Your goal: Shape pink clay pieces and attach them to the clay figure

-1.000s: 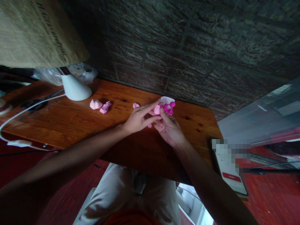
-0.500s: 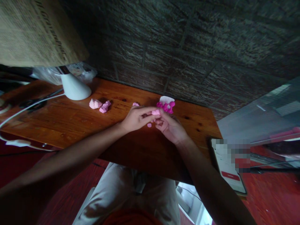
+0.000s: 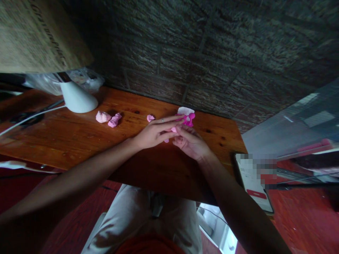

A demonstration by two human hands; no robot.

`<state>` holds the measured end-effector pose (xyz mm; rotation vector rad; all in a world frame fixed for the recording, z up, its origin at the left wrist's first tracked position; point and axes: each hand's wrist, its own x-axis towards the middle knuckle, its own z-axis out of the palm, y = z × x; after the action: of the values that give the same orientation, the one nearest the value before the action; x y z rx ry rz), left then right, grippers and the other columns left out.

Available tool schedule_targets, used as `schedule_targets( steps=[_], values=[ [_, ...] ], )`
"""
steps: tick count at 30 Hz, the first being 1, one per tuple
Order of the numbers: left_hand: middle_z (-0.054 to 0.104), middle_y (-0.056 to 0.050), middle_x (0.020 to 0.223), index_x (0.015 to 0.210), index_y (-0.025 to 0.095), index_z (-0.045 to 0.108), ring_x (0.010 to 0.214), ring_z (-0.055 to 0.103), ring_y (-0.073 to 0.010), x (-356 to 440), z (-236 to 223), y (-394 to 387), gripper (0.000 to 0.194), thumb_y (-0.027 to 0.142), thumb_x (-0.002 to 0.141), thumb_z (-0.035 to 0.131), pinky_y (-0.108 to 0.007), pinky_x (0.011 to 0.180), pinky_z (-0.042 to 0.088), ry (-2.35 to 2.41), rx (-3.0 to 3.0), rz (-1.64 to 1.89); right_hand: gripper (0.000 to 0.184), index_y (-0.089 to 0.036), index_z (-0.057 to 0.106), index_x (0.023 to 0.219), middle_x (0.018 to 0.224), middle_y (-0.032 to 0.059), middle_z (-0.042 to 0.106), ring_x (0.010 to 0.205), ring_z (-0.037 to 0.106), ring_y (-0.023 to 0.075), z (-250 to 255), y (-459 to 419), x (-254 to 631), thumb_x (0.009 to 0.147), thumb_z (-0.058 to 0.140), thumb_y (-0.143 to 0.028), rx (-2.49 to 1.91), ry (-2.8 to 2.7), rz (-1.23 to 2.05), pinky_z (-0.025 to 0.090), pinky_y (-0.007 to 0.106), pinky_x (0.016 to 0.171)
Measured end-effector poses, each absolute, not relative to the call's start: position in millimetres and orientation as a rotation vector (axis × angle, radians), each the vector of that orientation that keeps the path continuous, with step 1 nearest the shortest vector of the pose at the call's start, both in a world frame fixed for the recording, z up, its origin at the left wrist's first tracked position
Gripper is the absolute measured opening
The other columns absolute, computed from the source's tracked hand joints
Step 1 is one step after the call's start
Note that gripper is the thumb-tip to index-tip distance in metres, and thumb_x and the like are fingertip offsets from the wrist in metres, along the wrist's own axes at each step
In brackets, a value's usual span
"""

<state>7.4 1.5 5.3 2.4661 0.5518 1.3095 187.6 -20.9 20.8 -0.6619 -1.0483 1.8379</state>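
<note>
A small lump of pink modelling clay (image 3: 174, 129) is held between both hands over the table. My left hand (image 3: 152, 135) has its thumb below the lump and its long fingers stretched above it, a ring on one finger. My right hand (image 3: 192, 143) pinches the lump from the right, its other fingers curled in. Below the fingers a small pink bit (image 3: 166, 140) is partly covered. Just beyond the hands lies a bright pink mould-like piece (image 3: 189, 120) with rounded cut-outs, beside a white card-like piece (image 3: 185, 110). A pink crumb of clay (image 3: 150, 118) sits behind my left hand.
Two larger clay lumps, one pale (image 3: 102, 116) and one pink (image 3: 114, 120), lie left on the wooden table (image 3: 127, 141). A lamp (image 3: 79, 98) with a cable and a plastic bag (image 3: 91, 80) stand further left. A phone or tablet (image 3: 254, 183) is at the right edge; a stone-look wall rises behind.
My left fingers have straightened and reach further right over the clay lump. More of the lump is hidden now, and the crumb behind my left hand shows more. The view has shifted slightly.
</note>
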Motion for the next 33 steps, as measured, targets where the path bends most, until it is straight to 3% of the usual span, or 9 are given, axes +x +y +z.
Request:
schedule_targets(
  steps=[4, 8, 11, 15, 18, 21, 25, 28, 33],
  values=[
    [0.062, -0.014, 0.145, 0.148, 0.021, 0.055, 0.134, 0.061, -0.0244, 6, 3, 3, 0.061, 0.03, 0.091, 0.073, -0.035, 0.114, 0.05, 0.511, 2.471, 1.279, 0.017, -0.023, 0.08, 0.085, 0.071, -0.0029, 0.074, 0.044, 0.039, 0.0028, 20, -19, 189, 0.069, 0.086, -0.026, -0.702, -1.13, 1.794, 0.024, 0.017, 0.038],
    [0.071, -0.012, 0.133, 0.139, 0.021, 0.064, 0.122, 0.069, -0.0233, 6, 3, 5, 0.056, 0.03, 0.086, 0.079, -0.032, 0.107, 0.055, 0.544, 2.428, 1.307, 0.017, -0.022, 0.08, 0.085, 0.076, 0.0001, 0.077, 0.042, 0.033, 0.0018, 18, -21, 185, 0.072, 0.085, -0.03, -0.693, -1.136, 1.775, 0.02, 0.018, 0.036],
    [0.076, -0.012, 0.121, 0.127, 0.019, 0.072, 0.112, 0.074, -0.0232, 5, 3, 6, 0.046, 0.031, 0.083, 0.082, -0.032, 0.101, 0.058, 0.589, 2.368, 1.317, 0.016, -0.021, 0.08, 0.083, 0.08, 0.0008, 0.078, 0.044, 0.039, 0.0022, 16, -21, 183, 0.073, 0.085, -0.033, -0.703, -1.142, 1.737, 0.024, 0.017, 0.037],
    [0.08, -0.012, 0.11, 0.118, 0.017, 0.077, 0.098, 0.078, -0.0232, 1, 2, 10, 0.043, 0.035, 0.079, 0.085, -0.03, 0.089, 0.062, 0.714, 2.227, 1.311, 0.019, -0.021, 0.077, 0.084, 0.088, 0.0022, 0.08, 0.055, 0.056, 0.0063, 15, -18, 185, 0.079, 0.083, -0.039, -0.723, -1.079, 1.812, 0.042, 0.017, 0.046],
    [0.079, -0.013, 0.112, 0.115, 0.016, 0.078, 0.095, 0.078, -0.0227, -1, 4, 10, 0.045, 0.037, 0.077, 0.086, -0.029, 0.083, 0.063, 0.747, 2.121, 1.28, 0.021, -0.022, 0.074, 0.088, 0.08, -0.0004, 0.078, 0.056, 0.062, 0.0086, 15, -16, 188, 0.08, 0.083, -0.039, -0.708, -1.008, 1.872, 0.05, 0.02, 0.052],
    [0.079, -0.013, 0.113, 0.108, 0.016, 0.08, 0.094, 0.078, -0.0216, -1, 7, 8, 0.038, 0.04, 0.078, 0.085, -0.027, 0.08, 0.062, 0.73, 2.08, 1.255, 0.021, -0.022, 0.073, 0.091, 0.079, -0.0008, 0.077, 0.055, 0.062, 0.0086, 16, -17, 190, 0.082, 0.082, -0.039, -0.704, -0.987, 1.9, 0.052, 0.02, 0.053],
    [0.081, -0.009, 0.082, 0.094, 0.014, 0.08, 0.065, 0.075, -0.0153, 1, 7, 5, 0.035, 0.046, 0.08, 0.082, -0.021, 0.059, 0.058, 0.776, 2.005, 1.295, 0.026, -0.022, 0.073, 0.093, 0.077, -0.0015, 0.076, 0.055, 0.064, 0.0098, 15, -18, 189, 0.08, 0.083, -0.042, -0.703, -0.974, 1.961, 0.051, 0.02, 0.05],
    [0.079, -0.009, 0.075, 0.083, 0.012, 0.077, 0.054, 0.07, -0.0135, 2, 5, 4, 0.04, 0.051, 0.079, 0.081, -0.019, 0.05, 0.053, 0.784, 1.926, 1.328, 0.033, -0.023, 0.074, 0.094, 0.075, -0.0024, 0.076, 0.055, 0.065, 0.01, 12, -18, 187, 0.072, 0.088, -0.043, -0.688, -0.952, 2.007, 0.052, 0.02, 0.052],
    [0.079, -0.008, 0.077, 0.093, 0.013, 0.078, 0.058, 0.073, -0.0145, 4, 4, 6, 0.037, 0.049, 0.083, 0.079, -0.02, 0.054, 0.057, 0.695, 1.925, 1.291, 0.032, -0.024, 0.077, 0.09, 0.085, -0.0031, 0.076, 0.066, 0.064, 0.008, 11, -18, 185, 0.067, 0.092, -0.041, -0.628, -0.935, 1.98, 0.055, 0.02, 0.064]
  ],
)
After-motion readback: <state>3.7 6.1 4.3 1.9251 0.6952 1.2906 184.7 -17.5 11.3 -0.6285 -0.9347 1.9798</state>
